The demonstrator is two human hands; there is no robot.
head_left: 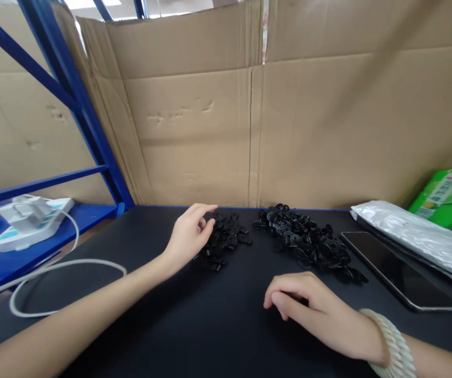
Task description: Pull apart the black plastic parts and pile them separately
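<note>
Single head-worn view, forward and down, close over black table [218,315]

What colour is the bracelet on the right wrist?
The bracelet is creamy white, seen best in the head view.

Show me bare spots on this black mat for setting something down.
Bare mat: in front between left hand and right hand; back left between white cable and small pile. Crowded on the right: large pile, phone, silver bag.

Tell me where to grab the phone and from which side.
Pinch the phone across its long edges at the near end, coming from above beside the right hand: it lies flat, screen up, with the silver bag crowding its far side.
</note>
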